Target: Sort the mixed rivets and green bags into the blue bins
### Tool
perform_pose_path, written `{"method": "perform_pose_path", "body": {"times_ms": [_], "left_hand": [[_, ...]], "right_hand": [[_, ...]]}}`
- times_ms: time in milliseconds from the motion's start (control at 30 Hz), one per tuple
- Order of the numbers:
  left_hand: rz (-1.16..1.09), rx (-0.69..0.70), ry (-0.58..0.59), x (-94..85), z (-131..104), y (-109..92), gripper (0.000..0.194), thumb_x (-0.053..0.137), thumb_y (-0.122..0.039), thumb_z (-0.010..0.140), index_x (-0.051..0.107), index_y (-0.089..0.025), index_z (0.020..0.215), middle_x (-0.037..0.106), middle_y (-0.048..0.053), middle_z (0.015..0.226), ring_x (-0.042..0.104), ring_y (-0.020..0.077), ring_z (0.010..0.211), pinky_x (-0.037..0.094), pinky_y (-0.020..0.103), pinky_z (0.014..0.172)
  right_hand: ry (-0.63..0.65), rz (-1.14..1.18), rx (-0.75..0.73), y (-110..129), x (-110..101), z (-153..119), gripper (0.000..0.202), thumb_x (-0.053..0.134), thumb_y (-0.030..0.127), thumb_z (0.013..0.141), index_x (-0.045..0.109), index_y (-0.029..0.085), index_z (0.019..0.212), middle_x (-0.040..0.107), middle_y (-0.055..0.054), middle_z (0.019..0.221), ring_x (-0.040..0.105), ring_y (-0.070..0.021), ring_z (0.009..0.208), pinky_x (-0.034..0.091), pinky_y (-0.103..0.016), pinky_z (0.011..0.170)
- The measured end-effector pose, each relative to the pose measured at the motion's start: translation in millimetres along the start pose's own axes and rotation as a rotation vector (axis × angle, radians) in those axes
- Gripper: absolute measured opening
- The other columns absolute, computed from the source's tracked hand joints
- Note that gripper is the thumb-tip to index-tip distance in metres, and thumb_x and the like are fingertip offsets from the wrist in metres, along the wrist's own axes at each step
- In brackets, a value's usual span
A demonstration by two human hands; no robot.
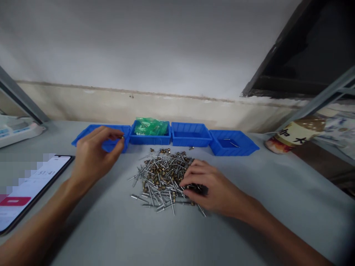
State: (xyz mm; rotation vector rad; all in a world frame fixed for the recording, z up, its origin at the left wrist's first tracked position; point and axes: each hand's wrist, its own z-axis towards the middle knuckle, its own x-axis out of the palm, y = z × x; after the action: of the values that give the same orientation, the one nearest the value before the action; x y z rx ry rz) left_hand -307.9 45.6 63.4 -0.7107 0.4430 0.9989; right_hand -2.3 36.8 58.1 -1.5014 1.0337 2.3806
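Observation:
My left hand (94, 153) is raised over the leftmost blue bin (90, 130), with thumb and forefinger closed on a small brass fitting (122, 137). A heap of silver rivets with thin stems and small brass fittings (163, 171) lies loose on the grey table. At the heap's right side my right hand (206, 186) reaches in with curled fingers. Its thumb and fingertips are close together among the pieces, and what they pinch cannot be made out. Part of the heap is hidden under that hand.
Behind the heap stand a blue bin (150, 140) with a green plastic bag (151, 126), another blue bin (192, 142), and a right-hand blue bin (233, 150) holding a few thin pieces. A phone (36, 184) lies left; a labelled jar (295, 135) stands right. A wall rises behind.

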Motion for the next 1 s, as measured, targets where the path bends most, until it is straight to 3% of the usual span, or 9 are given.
{"method": "perform_pose_path", "body": {"times_ms": [133,233,300,367,567,700,800,1000], "left_hand": [[0.126,-0.101,0.009,-4.2,3.9,21.4,0.020,0.054,-0.025,0.088,0.064,-0.015,0.103,0.059,0.002,0.089,0.058,0.0190,0.083,0.045,0.035,0.079],[0.221,-0.117,0.000,0.2,2.0,23.0,0.036,0.057,-0.029,0.085,0.058,-0.016,0.119,0.057,0.006,0.102,0.054,0.0265,0.098,0.042,0.043,0.087],[0.238,-0.110,-0.004,4.8,-1.3,13.0,0.041,0.061,-0.030,0.083,0.056,-0.016,0.122,0.056,0.009,0.110,0.053,0.0304,0.103,0.041,0.046,0.088],[0.210,-0.054,0.009,9.7,-6.2,-4.1,0.035,0.061,-0.028,0.084,0.057,-0.016,0.117,0.056,0.011,0.111,0.053,0.0318,0.105,0.040,0.047,0.087],[-0.069,0.221,0.253,23.2,-25.1,-50.9,0.016,0.052,-0.018,0.090,0.059,-0.022,0.104,0.058,0.006,0.106,0.054,0.0246,0.100,0.035,0.042,0.086],[-0.243,0.279,0.406,29.6,-35.5,-60.0,0.014,0.052,-0.019,0.092,0.058,-0.021,0.104,0.061,0.005,0.103,0.052,0.0221,0.097,0.034,0.039,0.085],[-0.335,0.322,0.528,32.3,-40.5,-64.0,0.017,0.055,-0.025,0.094,0.058,-0.022,0.111,0.062,0.004,0.100,0.052,0.0217,0.097,0.033,0.040,0.087],[-0.448,0.264,0.471,30.3,-39.1,-70.2,0.013,0.045,-0.018,0.098,0.058,-0.020,0.097,0.063,0.002,0.088,0.052,0.0182,0.086,0.032,0.037,0.080]], "right_hand": [[0.030,-0.058,-0.010,-0.5,2.9,1.2,0.005,0.066,0.019,0.082,0.069,0.020,0.078,0.064,-0.002,0.069,0.056,-0.0189,0.077,0.042,-0.040,0.085],[0.023,-0.070,-0.010,-1.3,5.6,2.0,0.011,0.064,0.019,0.082,0.067,0.021,0.072,0.062,-0.001,0.063,0.054,-0.0179,0.071,0.041,-0.039,0.082],[0.034,-0.084,-0.005,-1.5,7.3,1.9,0.012,0.064,0.019,0.082,0.067,0.021,0.070,0.062,0.000,0.062,0.054,-0.0175,0.071,0.040,-0.039,0.082],[0.042,-0.101,-0.005,-1.9,8.7,1.6,0.013,0.064,0.019,0.082,0.066,0.021,0.069,0.062,0.000,0.063,0.055,-0.0171,0.072,0.039,-0.039,0.083],[-0.001,-0.115,0.003,-4.0,8.8,3.7,0.013,0.063,0.015,0.082,0.066,0.019,0.071,0.064,-0.001,0.070,0.056,-0.0163,0.073,0.041,-0.035,0.077],[-0.180,0.006,0.047,-3.5,6.2,4.4,0.010,0.061,0.018,0.086,0.068,0.020,0.079,0.065,-0.002,0.073,0.057,-0.0159,0.073,0.044,-0.033,0.072],[-0.312,0.195,0.159,-2.2,5.8,3.6,0.008,0.062,0.023,0.088,0.069,0.022,0.083,0.067,-0.001,0.079,0.060,-0.0152,0.075,0.046,-0.031,0.069],[-0.383,0.489,0.327,1.1,13.6,5.5,0.009,0.065,0.027,0.085,0.069,0.022,0.080,0.067,-0.001,0.079,0.060,-0.0148,0.073,0.048,-0.030,0.068]]}}
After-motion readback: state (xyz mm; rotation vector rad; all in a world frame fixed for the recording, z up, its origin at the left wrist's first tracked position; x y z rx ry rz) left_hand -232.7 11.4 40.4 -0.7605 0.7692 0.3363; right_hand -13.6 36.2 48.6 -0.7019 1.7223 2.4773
